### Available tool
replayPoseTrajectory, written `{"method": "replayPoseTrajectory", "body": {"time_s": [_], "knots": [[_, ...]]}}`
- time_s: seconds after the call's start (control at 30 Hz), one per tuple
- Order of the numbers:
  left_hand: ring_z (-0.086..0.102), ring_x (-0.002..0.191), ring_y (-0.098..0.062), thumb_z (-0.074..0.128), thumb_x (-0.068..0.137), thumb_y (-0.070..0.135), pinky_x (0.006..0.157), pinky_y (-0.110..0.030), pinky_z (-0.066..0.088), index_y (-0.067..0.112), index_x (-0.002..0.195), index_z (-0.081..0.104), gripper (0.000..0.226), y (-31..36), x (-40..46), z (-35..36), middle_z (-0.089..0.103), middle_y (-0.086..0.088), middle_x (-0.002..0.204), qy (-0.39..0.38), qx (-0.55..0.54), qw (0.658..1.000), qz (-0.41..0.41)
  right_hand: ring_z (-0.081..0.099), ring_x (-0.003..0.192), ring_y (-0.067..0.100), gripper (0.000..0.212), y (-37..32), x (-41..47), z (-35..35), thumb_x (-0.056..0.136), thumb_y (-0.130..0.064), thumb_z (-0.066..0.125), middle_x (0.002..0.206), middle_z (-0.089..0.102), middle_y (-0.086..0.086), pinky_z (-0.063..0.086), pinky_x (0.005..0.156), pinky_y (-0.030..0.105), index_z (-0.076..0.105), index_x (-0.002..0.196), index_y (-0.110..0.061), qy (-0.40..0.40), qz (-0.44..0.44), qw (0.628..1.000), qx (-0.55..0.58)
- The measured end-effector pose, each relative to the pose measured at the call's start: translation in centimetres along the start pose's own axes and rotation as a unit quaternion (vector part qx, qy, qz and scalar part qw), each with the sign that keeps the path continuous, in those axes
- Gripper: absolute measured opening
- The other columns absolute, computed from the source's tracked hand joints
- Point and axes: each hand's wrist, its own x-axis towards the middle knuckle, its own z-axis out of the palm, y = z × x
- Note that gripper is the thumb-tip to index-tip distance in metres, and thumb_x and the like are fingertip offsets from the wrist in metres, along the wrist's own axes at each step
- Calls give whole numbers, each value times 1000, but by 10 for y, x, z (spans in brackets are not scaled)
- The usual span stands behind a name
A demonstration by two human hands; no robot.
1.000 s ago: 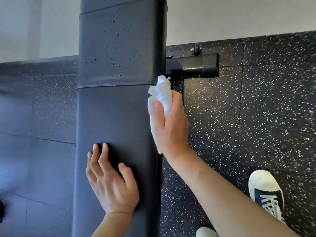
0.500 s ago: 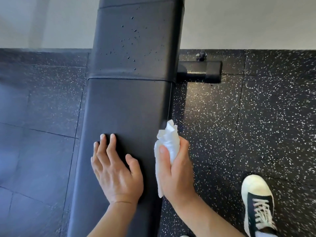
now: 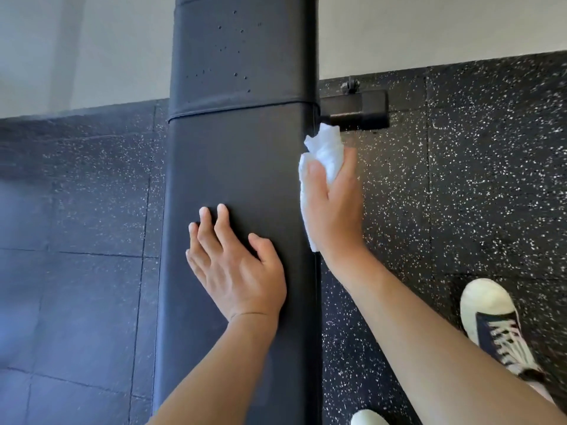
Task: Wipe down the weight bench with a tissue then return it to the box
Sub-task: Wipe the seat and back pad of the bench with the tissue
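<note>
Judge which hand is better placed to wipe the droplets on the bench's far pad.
Right. The right hand already grips the tissue at the bench edge; the left hand lies flat, empty.

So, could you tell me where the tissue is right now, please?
In the head view, the tissue is gripped in the right hand, pressed against the bench pad's right edge.

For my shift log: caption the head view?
Right hand wipes bench side with tissue; left hand rests flat on top.
</note>
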Motion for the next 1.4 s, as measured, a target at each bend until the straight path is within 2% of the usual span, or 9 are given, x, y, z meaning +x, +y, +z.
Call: {"method": "replayPoseTrajectory", "body": {"time_s": [0.13,0.3,0.4,0.53,0.77,0.9,1.03,1.2,1.4], "knots": [[20,159,-31,39,95,35,130,-50,12,20,158,40,65,-3,0,0,32,-4,169,2,-16,1000,6,68,89,9,16,23,-96,-29,101,-50,52,106,70,-14,55,76,38,44,115,-48,-17,-11,1000,-7],[18,160,-31,40,99,35,129,-51,11,18,160,38,63,2,-2,-5,30,-5,170,-12,-17,1000,4,67,99,9,22,45,-193,-54,100,-53,49,114,69,-18,55,85,41,43,121,-46,-18,18,998,-57],[13,162,-28,42,103,30,130,-51,8,20,163,34,61,-7,-2,-11,24,-3,174,-40,-41,998,21,67,99,14,23,37,-188,-55,100,-54,45,115,69,-18,54,85,43,44,119,-40,-24,18,997,-67],[13,163,-23,35,101,25,131,-49,13,20,164,33,63,-66,-59,-36,22,2,175,-69,-36,989,129,63,90,29,29,13,-135,-39,99,-54,43,105,67,-2,52,78,48,43,111,-27,-20,-5,995,-94],[16,163,-24,40,93,25,129,-53,18,19,163,35,71,-140,-153,-60,23,1,174,-103,-1,976,191,60,84,30,27,11,-119,-32,102,-45,49,97,66,2,51,77,49,47,107,-19,9,7,995,-103],[18,162,-27,42,92,23,129,-53,19,17,162,36,71,-135,-153,-63,26,-2,173,-104,-2,976,189,66,103,9,24,48,-229,-61,104,-52,49,119,69,-17,53,89,36,48,122,-36,-12,24,998,-60],[19,161,-27,43,91,22,129,-54,19,16,161,37,71,-137,-153,-63,27,-3,173,-99,1,977,191,64,96,-4,17,78,-333,-90,102,-52,47,110,65,-28,44,77,11,45,119,-51,-19,39,996,-76],[18,162,-27,44,91,22,130,-53,18,16,161,37,71,-136,-153,-61,26,-3,173,-90,-6,977,194,64,94,0,20,76,-336,-89,101,-49,46,108,66,-21,47,78,23,46,121,-45,-4,54,995,-80],[20,161,-29,44,92,20,129,-54,20,15,161,37,70,-137,-154,-62,28,-5,172,-76,-10,977,199,62,89,23,22,31,-195,-45,103,-44,50,102,67,-4,51,79,44,48,111,-24,43,31,996,-73]]}}
